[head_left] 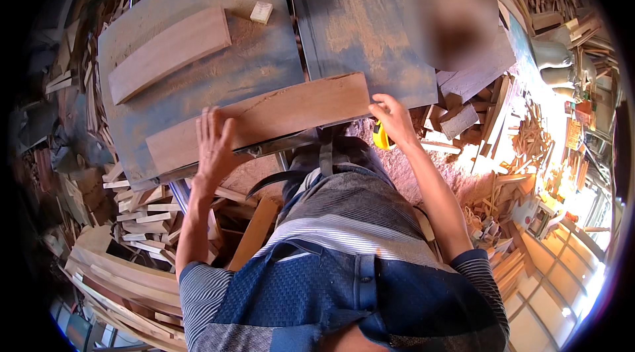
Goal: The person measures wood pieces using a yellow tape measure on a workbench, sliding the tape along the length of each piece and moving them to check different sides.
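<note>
A long wooden board (294,109) lies along the near edge of a dusty blue-grey worktable (261,54). My left hand (215,144) rests on the board's left part, fingers stretched out. At the board's right end is my right hand (395,120), its thumb and forefinger close to the corner; whether they touch it I cannot tell. A yellow tape measure (381,135) sits in my right hand, under the curled fingers. Farther back on the table's left half lies a second, slightly curved board (170,53), with a small pale wood block (261,12) beyond its right end.
A narrow gap splits the table from its right panel (350,21), which is covered with sawdust. At the upper right, a round blur hides what is there. Stacked offcuts (149,220) fill the left side, and more scrap wood (529,140) is heaped at the right.
</note>
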Motion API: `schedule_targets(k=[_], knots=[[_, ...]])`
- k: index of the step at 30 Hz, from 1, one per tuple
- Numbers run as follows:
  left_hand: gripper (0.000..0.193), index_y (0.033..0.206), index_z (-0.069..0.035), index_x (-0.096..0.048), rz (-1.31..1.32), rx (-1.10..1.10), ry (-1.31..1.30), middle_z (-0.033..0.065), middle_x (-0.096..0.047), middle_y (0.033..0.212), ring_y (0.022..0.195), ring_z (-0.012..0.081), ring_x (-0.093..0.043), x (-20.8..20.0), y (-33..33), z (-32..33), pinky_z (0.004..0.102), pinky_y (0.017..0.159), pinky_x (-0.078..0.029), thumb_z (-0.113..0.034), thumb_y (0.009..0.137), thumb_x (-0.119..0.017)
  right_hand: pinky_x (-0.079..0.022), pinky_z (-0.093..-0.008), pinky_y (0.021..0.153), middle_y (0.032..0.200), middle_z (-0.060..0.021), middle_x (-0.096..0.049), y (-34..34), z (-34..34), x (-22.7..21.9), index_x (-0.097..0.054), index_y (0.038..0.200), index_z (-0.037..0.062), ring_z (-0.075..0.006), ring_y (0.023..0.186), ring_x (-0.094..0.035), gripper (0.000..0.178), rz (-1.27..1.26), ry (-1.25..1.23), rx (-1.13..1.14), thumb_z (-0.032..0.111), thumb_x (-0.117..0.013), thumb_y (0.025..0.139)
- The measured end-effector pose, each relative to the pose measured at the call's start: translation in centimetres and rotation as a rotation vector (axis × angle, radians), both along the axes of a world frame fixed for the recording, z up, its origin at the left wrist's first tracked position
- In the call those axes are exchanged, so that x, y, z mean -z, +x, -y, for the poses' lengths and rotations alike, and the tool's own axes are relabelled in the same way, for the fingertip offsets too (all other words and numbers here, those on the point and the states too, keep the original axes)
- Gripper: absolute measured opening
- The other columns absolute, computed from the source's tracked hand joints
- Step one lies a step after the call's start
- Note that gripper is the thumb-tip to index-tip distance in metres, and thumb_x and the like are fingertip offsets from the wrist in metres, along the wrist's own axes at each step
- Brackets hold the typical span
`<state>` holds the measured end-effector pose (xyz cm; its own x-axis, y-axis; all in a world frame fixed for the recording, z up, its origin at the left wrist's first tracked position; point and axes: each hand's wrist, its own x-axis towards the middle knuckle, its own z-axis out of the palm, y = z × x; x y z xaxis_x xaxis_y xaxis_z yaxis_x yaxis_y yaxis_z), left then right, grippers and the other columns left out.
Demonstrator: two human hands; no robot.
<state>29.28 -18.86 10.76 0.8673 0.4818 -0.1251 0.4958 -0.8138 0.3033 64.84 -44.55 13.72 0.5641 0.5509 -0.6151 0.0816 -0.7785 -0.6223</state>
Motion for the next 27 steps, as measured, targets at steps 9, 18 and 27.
schedule_targets(k=[9,18,27], knots=[[0.028,0.123,0.003,-0.066,0.234,-0.097,-1.426,0.0097,-0.072,0.108,0.099,0.0159,-0.064,-1.3,13.7,14.0,0.0332,0.090,-0.054,-0.015,0.102,-0.067,-0.040,-0.0449,0.116,0.150,-0.0313,-0.048,-5.5,-1.3,-2.0,-0.022,0.162,0.0047,-0.0394,0.142,-0.047,0.098,-0.361,0.133,-0.430,0.074,-0.047,0.097],[0.031,0.117,0.002,-0.068,0.303,-0.093,-1.559,0.0065,-0.074,0.104,0.096,0.0131,-0.066,-3.5,10.5,14.0,0.0297,0.086,-0.056,-0.014,0.093,-0.078,-0.043,-0.0404,0.111,0.146,-0.0246,-0.054,-7.2,-0.6,-1.2,-0.036,0.157,0.0031,-0.0334,0.137,-0.053,0.082,-0.382,0.248,-0.621,0.058,-0.058,0.100],[0.013,0.099,-0.010,-0.071,0.682,-1.139,-0.889,-0.0030,-0.057,0.079,0.069,0.0078,-0.051,0.1,-10.4,-2.5,0.0242,0.061,-0.039,-0.023,0.098,-0.071,-0.056,-0.0312,0.079,0.095,-0.0066,-0.076,0.3,-2.8,0.9,-0.075,0.110,0.0030,-0.0128,0.085,-0.070,0.030,-0.302,0.211,-0.419,0.027,-0.076,0.093]])
